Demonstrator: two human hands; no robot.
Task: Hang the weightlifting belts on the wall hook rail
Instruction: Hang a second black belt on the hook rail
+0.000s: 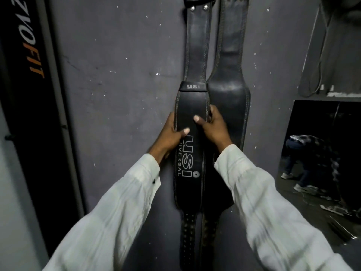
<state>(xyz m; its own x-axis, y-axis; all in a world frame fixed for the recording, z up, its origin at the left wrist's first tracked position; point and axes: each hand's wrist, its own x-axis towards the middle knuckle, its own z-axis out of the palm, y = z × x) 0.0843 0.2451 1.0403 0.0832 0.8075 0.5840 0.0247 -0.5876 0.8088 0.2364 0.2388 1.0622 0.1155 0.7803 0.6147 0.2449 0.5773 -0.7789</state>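
Note:
Two black leather weightlifting belts hang side by side down a dark grey wall. The left belt (190,106) bears white "USI UNIVERSAL" lettering on its wide back pad. A plain belt (231,79) hangs just to its right, touching it. My left hand (172,133) grips the left edge of the lettered belt's pad, thumb on its face. My right hand (214,126) grips the pad's right edge, fingers tucked between the two belts. Both arms wear white sleeves. The hook rail is out of view above the frame.
A black upright panel with orange lettering (37,61) stands at the left. At the right a mirror (320,153) leans against the wall, reflecting a bent-over person. Cables or bands (314,71) hang above the mirror.

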